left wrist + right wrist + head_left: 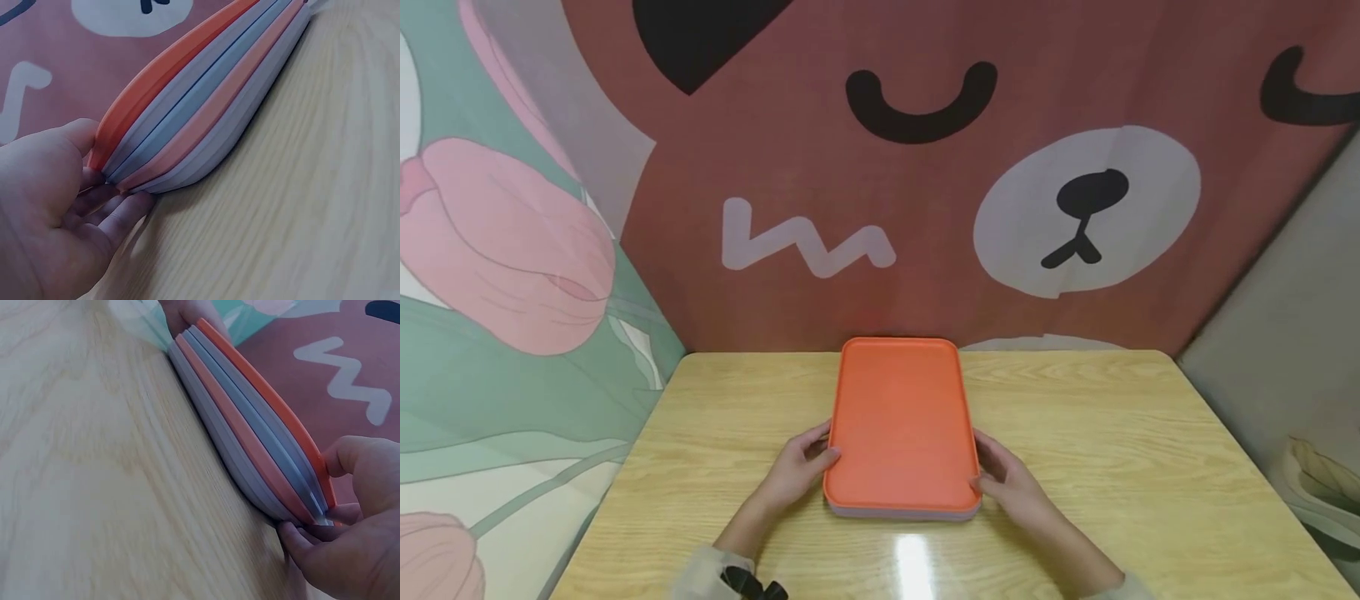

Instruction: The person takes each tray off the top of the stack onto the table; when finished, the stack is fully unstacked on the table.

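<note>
A person's bare left hand (793, 471) and bare right hand (1013, 487) grasp a stack of thin, rectangular, round-cornered trays (203, 115) from opposite sides; the stack is between them, low over the pale yellow wood-grain table (1112, 433). I cannot tell whether it rests fully on the surface. An orange, smooth, plastic-looking tray with a raised rim (902, 425) tops the stack, its bare face upward. Beneath it, the wrist views show pale lavender, pale blue, coral-pink and again pale lavender layers.

The left hand's thumb presses the orange rim while its bent fingers lie along the lower layers, the stack gripped between. The right hand grips the opposite side in the same way, thumb on the orange rim, fingers against the lower edges. Both hold nearer the stack's near end; the rest extends forward of them.

A black band (752, 583) sits behind the left hand at the wrist. Beyond both hands hangs a reddish-brown fabric-like backdrop with a cartoon bear face (797, 158); left of the left hand is a green backdrop with pink tulips (512, 242).
</note>
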Demonstrator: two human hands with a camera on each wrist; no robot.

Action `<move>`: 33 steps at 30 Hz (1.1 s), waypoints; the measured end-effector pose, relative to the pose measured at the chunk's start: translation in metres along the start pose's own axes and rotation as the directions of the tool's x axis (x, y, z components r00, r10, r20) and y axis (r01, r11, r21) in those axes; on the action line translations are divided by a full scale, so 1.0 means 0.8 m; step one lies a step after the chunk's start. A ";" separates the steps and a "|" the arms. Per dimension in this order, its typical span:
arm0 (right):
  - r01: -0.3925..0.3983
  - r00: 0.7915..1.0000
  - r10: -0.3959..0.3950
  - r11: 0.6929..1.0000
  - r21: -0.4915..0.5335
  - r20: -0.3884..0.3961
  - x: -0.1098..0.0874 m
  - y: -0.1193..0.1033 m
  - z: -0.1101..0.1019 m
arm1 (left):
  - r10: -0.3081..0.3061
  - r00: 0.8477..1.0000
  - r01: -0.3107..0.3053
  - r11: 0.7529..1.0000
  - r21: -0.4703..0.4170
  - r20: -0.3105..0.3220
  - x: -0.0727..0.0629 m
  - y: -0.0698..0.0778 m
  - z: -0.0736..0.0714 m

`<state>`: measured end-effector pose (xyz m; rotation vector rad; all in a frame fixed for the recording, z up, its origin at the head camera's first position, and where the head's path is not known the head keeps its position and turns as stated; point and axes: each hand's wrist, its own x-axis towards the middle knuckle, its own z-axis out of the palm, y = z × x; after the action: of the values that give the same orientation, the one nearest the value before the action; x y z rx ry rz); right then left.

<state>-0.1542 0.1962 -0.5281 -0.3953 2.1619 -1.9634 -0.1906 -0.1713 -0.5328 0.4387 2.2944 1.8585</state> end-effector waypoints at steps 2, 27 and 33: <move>0.002 1.000 -0.002 1.000 -0.008 0.003 -0.006 0.000 -0.010 | 0.010 1.000 -0.010 1.000 -0.015 0.007 0.004 0.000 0.010; 0.052 0.995 -0.055 0.998 -0.033 -0.083 -0.022 0.008 -0.053 | 0.057 0.998 -0.057 0.998 0.019 -0.031 0.027 0.010 0.059; 0.037 0.994 -0.041 0.998 -0.041 -0.103 -0.022 0.012 -0.051 | 0.046 0.999 -0.044 0.998 0.048 -0.027 0.031 0.016 0.055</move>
<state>-0.1514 0.2408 -0.5343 -0.3520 2.2754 -2.0073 -0.1990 -0.1202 -0.5285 0.4773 2.3702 1.8458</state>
